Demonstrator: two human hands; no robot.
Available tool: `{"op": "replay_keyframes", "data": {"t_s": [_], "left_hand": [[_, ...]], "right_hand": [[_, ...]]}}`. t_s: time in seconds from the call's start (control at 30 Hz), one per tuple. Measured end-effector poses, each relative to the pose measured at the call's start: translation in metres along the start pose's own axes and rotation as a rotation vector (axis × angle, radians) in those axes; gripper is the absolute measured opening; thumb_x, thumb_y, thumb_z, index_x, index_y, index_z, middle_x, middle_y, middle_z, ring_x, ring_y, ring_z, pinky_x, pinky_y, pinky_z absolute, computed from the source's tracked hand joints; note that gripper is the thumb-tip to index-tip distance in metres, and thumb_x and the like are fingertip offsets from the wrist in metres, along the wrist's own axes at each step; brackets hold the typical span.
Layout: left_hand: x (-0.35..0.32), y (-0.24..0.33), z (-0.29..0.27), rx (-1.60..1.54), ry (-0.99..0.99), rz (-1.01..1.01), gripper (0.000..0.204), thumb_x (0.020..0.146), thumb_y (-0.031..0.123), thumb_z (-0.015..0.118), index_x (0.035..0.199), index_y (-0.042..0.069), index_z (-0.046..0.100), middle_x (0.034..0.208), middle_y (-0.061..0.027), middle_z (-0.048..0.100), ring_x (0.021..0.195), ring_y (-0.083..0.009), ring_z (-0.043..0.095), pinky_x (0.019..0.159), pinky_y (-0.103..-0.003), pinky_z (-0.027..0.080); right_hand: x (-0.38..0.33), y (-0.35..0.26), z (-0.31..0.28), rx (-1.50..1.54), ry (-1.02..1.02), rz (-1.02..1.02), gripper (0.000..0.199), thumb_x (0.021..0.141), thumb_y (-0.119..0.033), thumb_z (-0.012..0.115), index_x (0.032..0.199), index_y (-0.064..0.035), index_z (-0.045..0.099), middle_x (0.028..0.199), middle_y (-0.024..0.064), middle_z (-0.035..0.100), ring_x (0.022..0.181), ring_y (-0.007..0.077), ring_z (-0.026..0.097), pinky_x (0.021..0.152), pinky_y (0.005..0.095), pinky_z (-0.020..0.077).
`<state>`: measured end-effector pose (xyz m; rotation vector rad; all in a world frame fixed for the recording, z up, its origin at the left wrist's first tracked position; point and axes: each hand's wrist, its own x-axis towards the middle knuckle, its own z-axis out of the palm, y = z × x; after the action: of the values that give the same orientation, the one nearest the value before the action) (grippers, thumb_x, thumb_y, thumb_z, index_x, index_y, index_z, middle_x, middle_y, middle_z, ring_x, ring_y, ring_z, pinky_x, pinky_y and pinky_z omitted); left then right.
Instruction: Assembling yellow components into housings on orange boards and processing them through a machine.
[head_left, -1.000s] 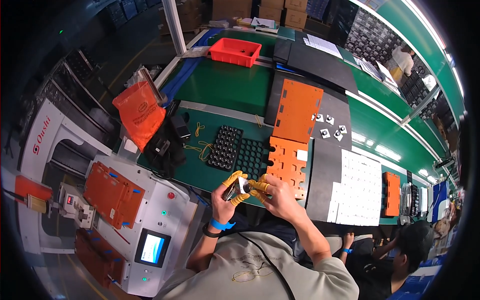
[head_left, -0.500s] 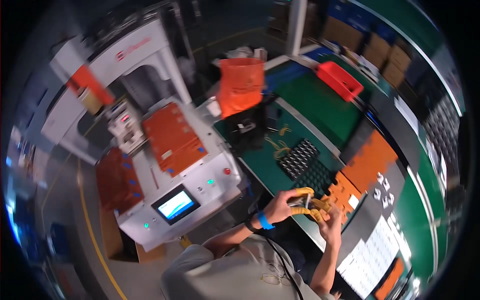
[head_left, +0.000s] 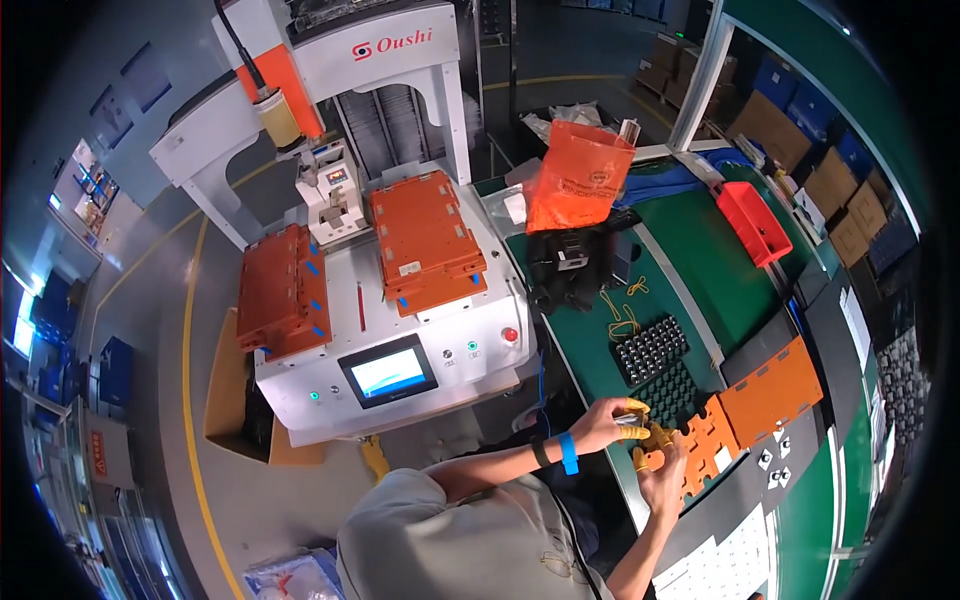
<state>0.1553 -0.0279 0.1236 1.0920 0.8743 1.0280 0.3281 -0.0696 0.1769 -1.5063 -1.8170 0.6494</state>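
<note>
My left hand (head_left: 606, 426), with yellow finger covers, pinches a small grey-silver part (head_left: 627, 420) whose kind I cannot make out. Close beside it, my right hand (head_left: 662, 475), also in yellow finger covers, has its fingers curled together by the near edge of the notched orange plate (head_left: 708, 440); whatever they hold is hidden. Beyond my hands lies a black tray (head_left: 652, 350) filled with small shiny parts. A dark tray with pockets (head_left: 672, 395) sits between that one and my fingers. Several small white-and-black pieces (head_left: 775, 465) rest right of the notched plate.
A white machine with a touchscreen (head_left: 388, 372) stands at left, carrying orange fixture plates (head_left: 425, 235). An orange bag (head_left: 580, 180) and black bag (head_left: 575, 268) are at the bench's far end. A flat orange plate (head_left: 775, 390), red bin (head_left: 755, 225) and white sheets (head_left: 725, 565) lie at right.
My view has swung left and steadied, so the scene sits further right. Both hands stay close together near the notched plate; the left still pinches the small part.
</note>
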Motion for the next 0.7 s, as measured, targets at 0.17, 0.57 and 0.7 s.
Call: {"op": "replay_keyframes", "data": {"t_s": [0.17,0.57,0.7], "left_hand": [[0.007,-0.011,0.049,0.065,-0.004,-0.061,0.038,0.086,0.021,0.078,0.116,-0.001,0.067,0.091,-0.0019,0.069,0.075,-0.0055,0.061,0.061,-0.024,0.05],[0.014,-0.079,0.042,-0.245,-0.156,-0.343,0.028,0.101,0.026,0.055,0.107,0.001,0.065,0.079,-0.0027,0.062,0.056,-0.0102,0.056,0.05,-0.025,0.043],[0.01,-0.075,0.037,-0.249,-0.152,-0.339,0.031,0.103,0.028,0.051,0.109,0.001,0.065,0.087,-0.0065,0.067,0.056,-0.0107,0.055,0.051,-0.025,0.044]], "right_hand": [[-0.021,0.03,0.008,-0.3,0.319,0.082,0.027,0.072,-0.001,0.074,0.099,-0.0013,0.073,0.089,0.0138,0.064,0.081,0.0333,0.066,0.07,0.0405,0.0524],[-0.081,0.168,-0.086,-0.263,0.686,0.75,0.036,0.091,-0.025,0.065,0.08,0.0096,0.063,0.063,0.0243,0.06,0.056,0.0339,0.063,0.054,0.0448,0.0426],[-0.076,0.189,-0.093,-0.117,0.571,0.783,0.031,0.086,-0.019,0.06,0.082,0.0112,0.065,0.064,0.028,0.06,0.06,0.0376,0.064,0.056,0.0452,0.0445]]}}
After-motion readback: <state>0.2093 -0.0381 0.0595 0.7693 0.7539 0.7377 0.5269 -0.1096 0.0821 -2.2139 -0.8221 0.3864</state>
